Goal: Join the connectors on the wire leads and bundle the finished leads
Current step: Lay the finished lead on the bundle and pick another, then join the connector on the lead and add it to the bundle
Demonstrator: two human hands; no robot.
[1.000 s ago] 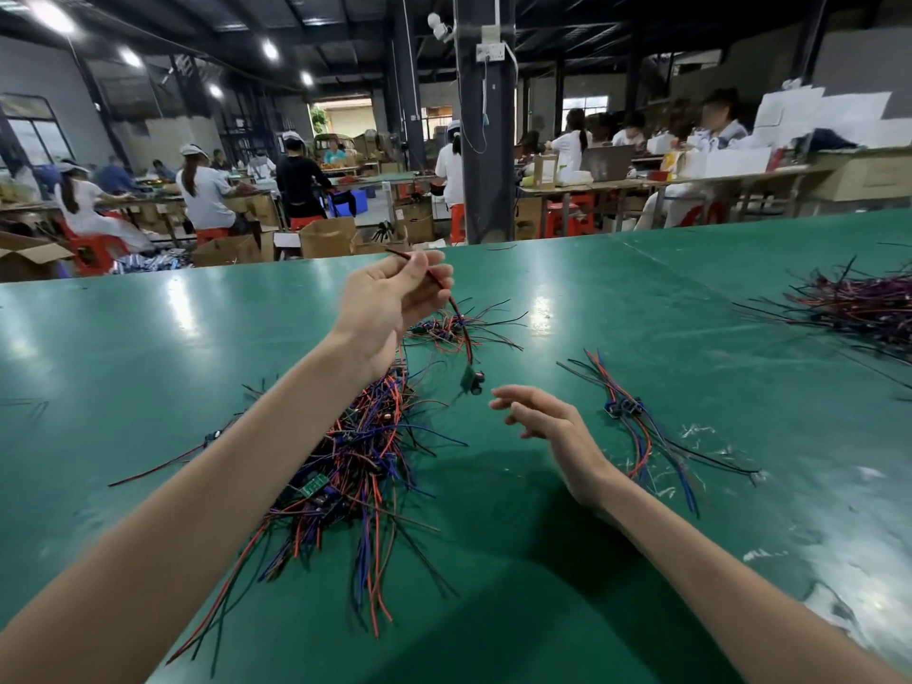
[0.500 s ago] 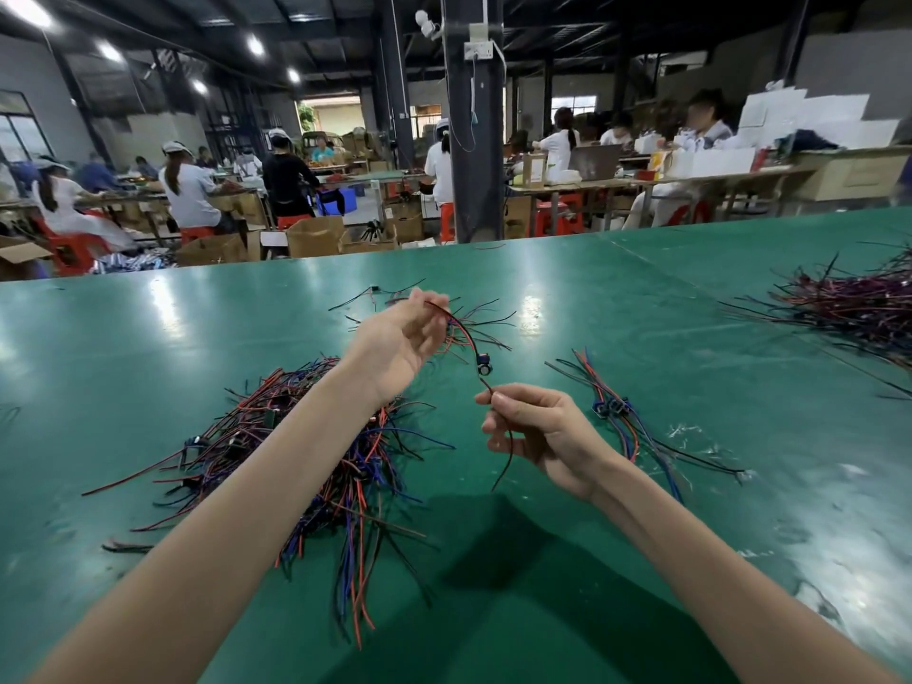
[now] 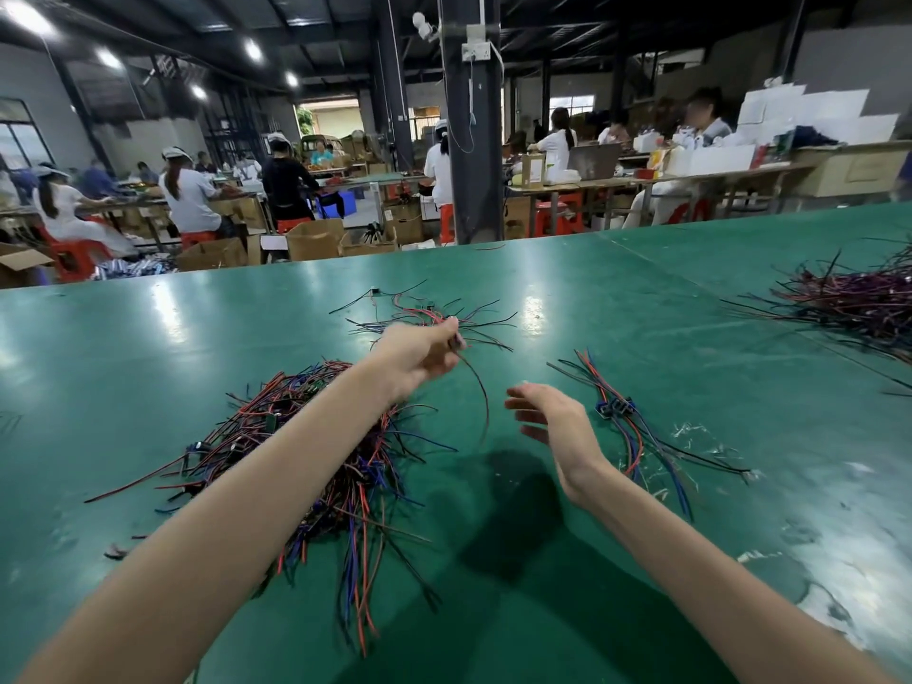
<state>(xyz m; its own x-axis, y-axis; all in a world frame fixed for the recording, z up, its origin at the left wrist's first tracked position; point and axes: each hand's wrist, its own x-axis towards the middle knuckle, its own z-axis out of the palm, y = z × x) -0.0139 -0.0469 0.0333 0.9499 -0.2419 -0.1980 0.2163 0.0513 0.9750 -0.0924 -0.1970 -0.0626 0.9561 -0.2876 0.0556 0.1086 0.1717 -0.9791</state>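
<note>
The left hand (image 3: 419,355) pinches one wire lead (image 3: 486,402) above the table (image 3: 641,313), the right hand (image 3: 550,419) spreads empty beside its dangling end, which could snag in the loose pile (image 3: 316,461) nearby.

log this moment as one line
left hand: pinches wire lead, lead hangs down | right hand: open, holds nothing | loose leads pile: under left forearm | small lead bundle: beside right hand

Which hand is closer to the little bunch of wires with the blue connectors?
Right. The right hand is open just beside the bunch; the left hand is farther left, pinching a lead.
</note>
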